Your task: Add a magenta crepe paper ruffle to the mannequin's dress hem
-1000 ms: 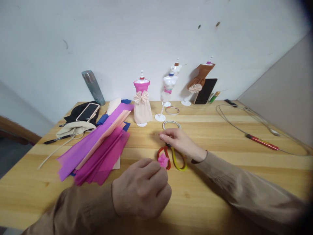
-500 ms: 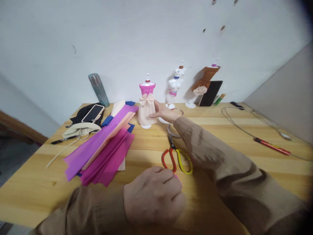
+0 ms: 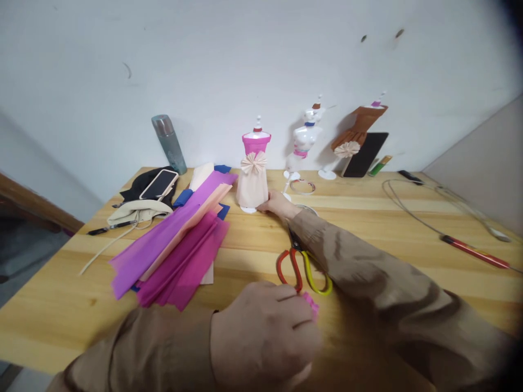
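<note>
My right hand [image 3: 279,204] reaches across the table, its fingers pinched at the white base of a mini dress form [image 3: 255,144]. That form stands upright, dressed in a pink top and a pale peach skirt with a pleated bow [image 3: 254,163] at the waist. Low in front, my left hand [image 3: 265,332] is closed, and a small gathered piece of pink crepe paper [image 3: 311,306] pokes out past its fingers. Scissors [image 3: 296,247] with one red and one yellow handle lie just beyond it, partly under my right sleeve.
Crepe paper strips [image 3: 175,239] are heaped at left, near a phone [image 3: 159,185] and a tilted-looking bottle [image 3: 169,144]. Behind stand bare white dress forms [image 3: 305,139] and one in a brown dress [image 3: 359,122]. A cable [image 3: 402,207] and red stick [image 3: 474,251] lie right.
My right hand has slid down from the skirt to the form's base. More of the pink paper shows at my left hand. The whole view has shifted slightly.
</note>
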`<state>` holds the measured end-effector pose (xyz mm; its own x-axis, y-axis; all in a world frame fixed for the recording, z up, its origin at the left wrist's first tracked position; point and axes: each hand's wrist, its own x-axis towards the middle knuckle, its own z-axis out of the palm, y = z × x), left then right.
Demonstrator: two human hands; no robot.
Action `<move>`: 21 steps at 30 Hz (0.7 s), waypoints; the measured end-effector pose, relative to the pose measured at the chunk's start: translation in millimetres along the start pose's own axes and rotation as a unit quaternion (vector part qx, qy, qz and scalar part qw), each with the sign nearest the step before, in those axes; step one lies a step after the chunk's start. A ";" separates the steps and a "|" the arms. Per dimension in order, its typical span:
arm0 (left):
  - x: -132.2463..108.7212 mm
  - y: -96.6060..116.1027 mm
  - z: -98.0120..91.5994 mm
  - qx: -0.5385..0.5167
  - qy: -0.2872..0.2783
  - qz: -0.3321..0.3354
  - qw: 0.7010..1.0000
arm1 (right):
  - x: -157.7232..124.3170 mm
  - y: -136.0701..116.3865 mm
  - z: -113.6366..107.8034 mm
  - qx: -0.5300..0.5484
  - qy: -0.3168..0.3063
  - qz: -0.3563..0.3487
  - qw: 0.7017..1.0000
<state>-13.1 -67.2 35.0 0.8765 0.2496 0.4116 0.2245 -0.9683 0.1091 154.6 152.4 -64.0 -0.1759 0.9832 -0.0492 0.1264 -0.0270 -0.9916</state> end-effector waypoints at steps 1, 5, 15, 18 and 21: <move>0.1 1.2 -1.0 0.002 -0.002 0.000 1.000 | 0.3 -2.1 2.3 -0.001 0.000 0.002 1.000; 0.9 2.3 -1.3 0.003 0.007 0.009 1.000 | -2.8 -13.4 8.6 -0.009 -0.014 -0.001 1.000; -0.8 -0.7 3.2 0.004 -0.017 -0.001 1.000 | -13.1 -19.1 14.9 -0.046 -0.029 0.000 0.999; -1.5 -3.0 5.9 -0.003 -0.031 0.000 1.000 | -23.8 -15.2 12.9 -0.063 -0.024 0.011 0.998; -0.6 -4.3 6.7 -0.030 0.000 -0.008 1.000 | -34.2 -10.0 9.9 -0.085 -0.014 0.018 0.996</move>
<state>-11.7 -63.2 28.2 0.8735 0.2642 0.4089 0.2114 -0.9625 0.1702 149.8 117.2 -53.5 -0.1948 0.9767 -0.0904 0.2956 -0.0295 -0.9549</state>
